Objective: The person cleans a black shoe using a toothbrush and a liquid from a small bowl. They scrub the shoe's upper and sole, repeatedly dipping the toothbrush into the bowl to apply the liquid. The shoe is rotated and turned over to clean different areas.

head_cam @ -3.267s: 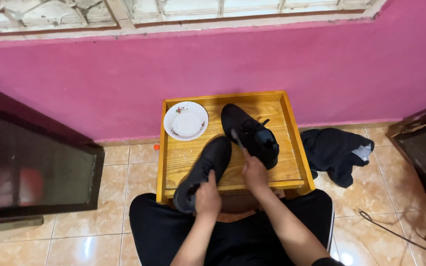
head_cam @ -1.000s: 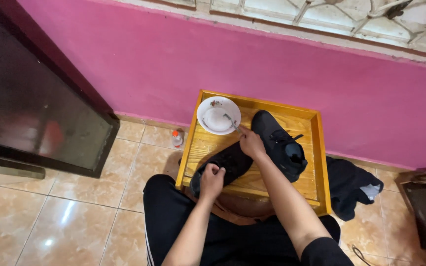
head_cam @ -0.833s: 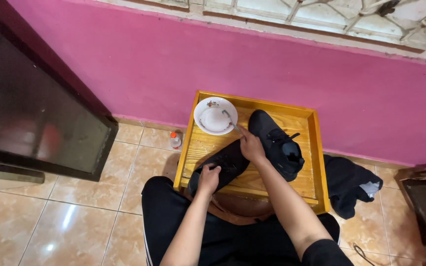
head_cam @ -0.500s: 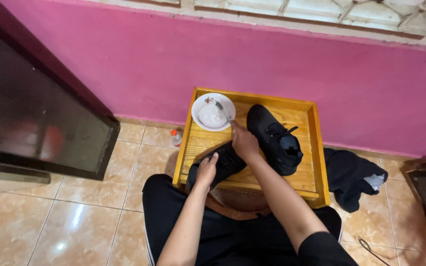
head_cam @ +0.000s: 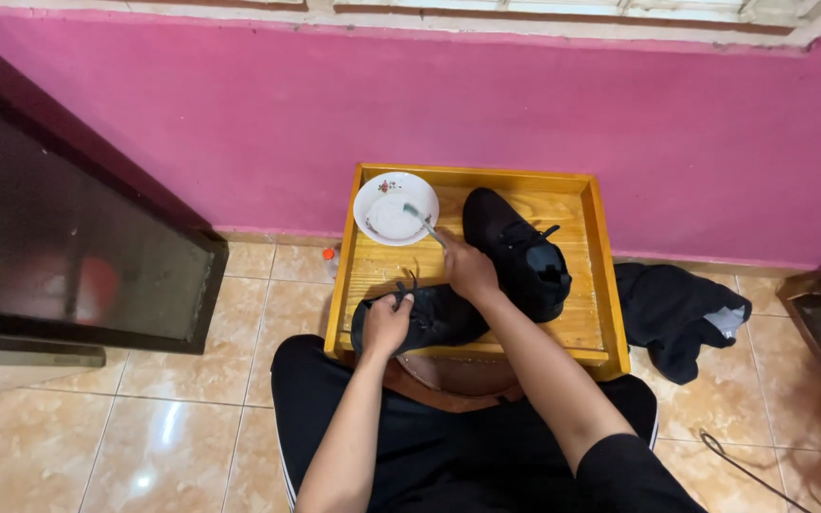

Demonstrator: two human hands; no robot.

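Black shoe [head_cam: 420,318], lying on its side at the near edge of a yellow wooden tray [head_cam: 603,285], is gripped by the person's left hand [head_cam: 387,323], whose fingers are curled tight around the shoe's upper near the laces. Just beyond and to the right of that grip, the right hand [head_cam: 467,269] pinches the handle of a small brush [head_cam: 423,222] between its fingertips; the brush reaches away from the hand, and its head rests in a white saucer [head_cam: 394,207] with a small flower print on its rim. The saucer sits in the far left corner of the tray, well past the left hand. Beside the right hand, on its right and touching or nearly touching it, a second black shoe [head_cam: 517,252] stands upright on the tray with its opening facing up. Both forearms stretch forward from the person's lap, which is clothed in black. Farther right of the hands, off the tray, a crumpled black cloth [head_cam: 677,309] lies on beige floor tiles [head_cam: 163,427]. Behind the tray runs a pink wall [head_cam: 239,123]. Far to the left of the left hand stands a dark glass-fronted cabinet [head_cam: 59,247].
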